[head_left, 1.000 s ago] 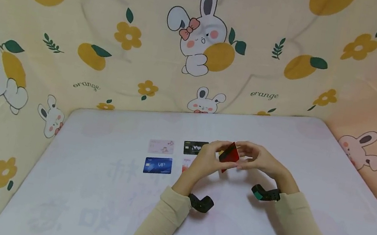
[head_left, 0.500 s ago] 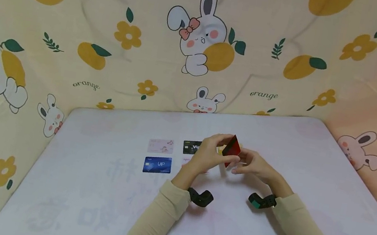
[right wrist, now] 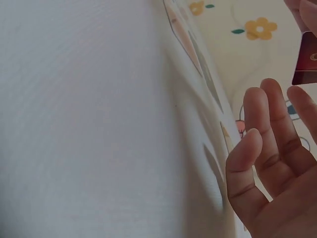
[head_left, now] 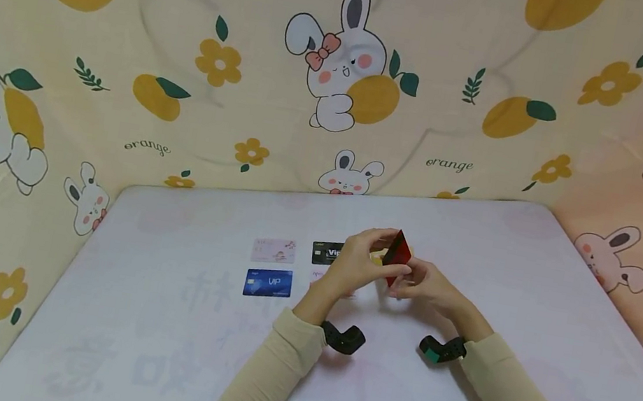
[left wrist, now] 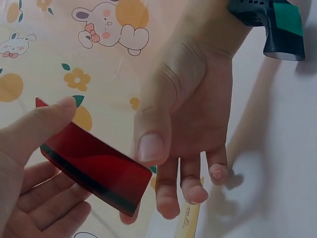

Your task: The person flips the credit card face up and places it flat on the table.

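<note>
My left hand [head_left: 357, 263] holds up a red card [head_left: 398, 257] with a dark stripe, pinched between thumb and fingers above the table. In the left wrist view the card [left wrist: 94, 158] slants down to the right. My right hand [head_left: 431, 286] is at its lower end: the thumb tip sits right at the card's edge, and the index finger passes behind it. The other right fingers [right wrist: 267, 124] are loosely extended. Only a corner of the card [right wrist: 307, 59] shows in the right wrist view, with a gold mark on it.
On the white table [head_left: 149, 313] lie a pale pink card [head_left: 274, 250], a blue VIP card [head_left: 269, 282], a black Vip card [head_left: 325, 252] and a pink-and-white card [head_left: 318, 273], partly covered by the left hand. A yellow card [left wrist: 190, 218] shows under the right fingers. A printed cloth [head_left: 250, 18] hangs behind.
The red card has risen slightly in the left hand. The right hand has dropped from the card's upper side to its lower end, staying close to it.
</note>
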